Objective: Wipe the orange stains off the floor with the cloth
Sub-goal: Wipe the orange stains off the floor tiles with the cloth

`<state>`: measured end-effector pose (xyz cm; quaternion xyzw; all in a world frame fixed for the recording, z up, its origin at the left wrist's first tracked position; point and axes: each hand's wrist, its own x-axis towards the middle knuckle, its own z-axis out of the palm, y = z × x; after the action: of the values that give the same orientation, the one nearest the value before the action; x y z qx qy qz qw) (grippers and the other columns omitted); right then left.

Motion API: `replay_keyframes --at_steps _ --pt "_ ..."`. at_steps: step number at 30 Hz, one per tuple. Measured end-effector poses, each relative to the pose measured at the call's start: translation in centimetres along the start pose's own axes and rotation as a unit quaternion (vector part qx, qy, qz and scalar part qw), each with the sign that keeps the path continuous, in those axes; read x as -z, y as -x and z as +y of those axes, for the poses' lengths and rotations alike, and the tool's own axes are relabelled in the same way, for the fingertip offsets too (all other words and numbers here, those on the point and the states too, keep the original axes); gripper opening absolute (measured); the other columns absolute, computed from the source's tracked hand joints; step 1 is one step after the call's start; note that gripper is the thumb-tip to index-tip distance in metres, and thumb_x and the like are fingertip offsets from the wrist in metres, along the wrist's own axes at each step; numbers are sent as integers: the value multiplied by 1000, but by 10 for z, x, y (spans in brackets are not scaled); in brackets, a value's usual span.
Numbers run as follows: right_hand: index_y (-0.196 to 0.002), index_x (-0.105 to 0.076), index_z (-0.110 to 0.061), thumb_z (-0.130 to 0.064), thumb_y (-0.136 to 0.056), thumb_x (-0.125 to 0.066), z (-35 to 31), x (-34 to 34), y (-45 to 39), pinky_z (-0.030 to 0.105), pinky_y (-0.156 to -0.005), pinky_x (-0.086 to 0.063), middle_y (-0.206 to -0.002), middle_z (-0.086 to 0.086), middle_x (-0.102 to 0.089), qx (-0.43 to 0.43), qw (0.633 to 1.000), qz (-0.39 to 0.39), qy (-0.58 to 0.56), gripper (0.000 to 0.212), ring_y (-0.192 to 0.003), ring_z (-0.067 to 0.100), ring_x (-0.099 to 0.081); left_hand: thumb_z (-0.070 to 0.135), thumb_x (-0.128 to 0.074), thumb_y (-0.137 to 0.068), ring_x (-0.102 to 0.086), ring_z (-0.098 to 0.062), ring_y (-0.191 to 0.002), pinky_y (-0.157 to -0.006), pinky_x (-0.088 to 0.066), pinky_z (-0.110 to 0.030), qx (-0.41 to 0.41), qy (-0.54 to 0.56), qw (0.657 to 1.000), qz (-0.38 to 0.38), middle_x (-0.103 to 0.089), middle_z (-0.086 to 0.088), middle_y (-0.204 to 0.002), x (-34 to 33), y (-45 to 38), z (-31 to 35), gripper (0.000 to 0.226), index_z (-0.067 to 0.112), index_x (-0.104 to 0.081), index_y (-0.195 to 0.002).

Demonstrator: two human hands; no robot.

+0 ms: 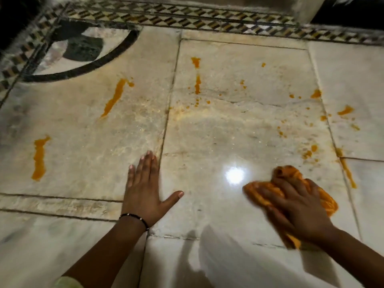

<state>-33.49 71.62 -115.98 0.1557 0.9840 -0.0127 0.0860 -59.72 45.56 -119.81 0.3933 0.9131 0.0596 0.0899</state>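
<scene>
Right hand (299, 206) fingers spread, pressing cloth (291, 196) flat on floor (207, 142). Left hand (145, 188) splayed, bracing. Patch ahead of fingers smeared clean-ish; most stains (115, 96) beyond both hands remain.

left hand (145, 190) flat, fingers (148, 163) spread; right hand (297, 206) palm down, fingers blurred.

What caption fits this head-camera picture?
Right hand presses crumpled orange cloth on stained marble floor; left hand lies flat.
</scene>
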Motion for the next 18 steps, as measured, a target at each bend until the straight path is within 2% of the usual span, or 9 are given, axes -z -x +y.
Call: replay_keyframes --at_steps 2,4,5,6,9,11,13,15,18 --pt "-143 -32 -43 -58 -92 -22 17 1 -1 54 -87 -32 -128 13 -54 -171 985 18 -19 54 -116 34 -41 86 -16 -77 -2 -23 -146 -117 -1 -45 -8 -7 1000 3 0 -9 -160 -2 0 1 109 8 -4 -152" --pt "-142 -34 -41 -58 -88 -27 13 -2 -15 56 -88 -31 -129 14 -50 -270 962 17 -26 58 -119 38 -40 82 -14 -80 -4 -26 -146 -117 -6 -51 -10 -8 1000 6 1 -11 -159 -3 2 3 105 6 -2 -152" --pt "-142 -35 -40 -58 -87 -29 4 -3 -19 58 -90 -30 -129 14 -50 -264 964 14 -20 58 -120 38 -41 81 -13 -81 -5 -30 -146 -116 -8 -54 -12 -3 1000 5 1 -13 -159 -3 4 7 104 4 -4 -151" --pt "-141 -36 -40 -58 -87 -31 -6 -5 -19 58 -91 -30 -129 14 -52 -222 975 25 -11 58 -121 38 -42 79 -12 -82 -5 -32 -146 -116 -8 -55 -21 1 1000 1 1 -15 -158 -2 5 14 104 2 -6 -151" --pt "-144 -31 -42 -56 -91 -34 -26 -7 27 53 -94 -26 -130 7 -53 -72 997 14 -1 55 -121 32 -43 75 -17 -86 2 -30 -146 -116 0 -45 -137 29 990 3 2 -16 -159 -1 4 63 98 2 -7 -151" --pt "-146 -28 -43 -56 -93 -30 -19 -9 68 52 -94 -30 -131 4 -54 -59 998 -12 -22 55 -120 29 -45 72 -20 -88 4 -26 -147 -116 1 -41 -202 39 978 7 2 -13 -160 -3 -3 101 93 6 -5 -152" --pt "-146 -27 -44 -58 -94 -24 9 -14 94 54 -90 -35 -130 7 -56 -113 993 -6 -28 54 -119 30 -43 72 -17 -88 6 -23 -147 -115 2 -41 -219 36 975 9 2 -11 -160 -6 -20 127 92 8 -3 -152" --pt "-144 -28 -43 -60 -94 -17 46 -17 100 54 -87 -35 -128 11 -55 -203 979 3 -19 54 -117 31 -41 75 -13 -87 7 -21 -146 -115 7 -41 -215 21 976 1 3 -10 -160 -13 -37 135 94 8 0 -152" --pt "-146 -25 -44 -59 -92 -17 89 -16 70 53 -89 -32 -133 12 -45 -358 933 22 -7 57 -120 34 -36 74 -12 -88 -2 -22 -146 -116 5 -43 -209 -16 978 -18 -5 -12 -159 -21 -48 128 95 4 -8 -151"
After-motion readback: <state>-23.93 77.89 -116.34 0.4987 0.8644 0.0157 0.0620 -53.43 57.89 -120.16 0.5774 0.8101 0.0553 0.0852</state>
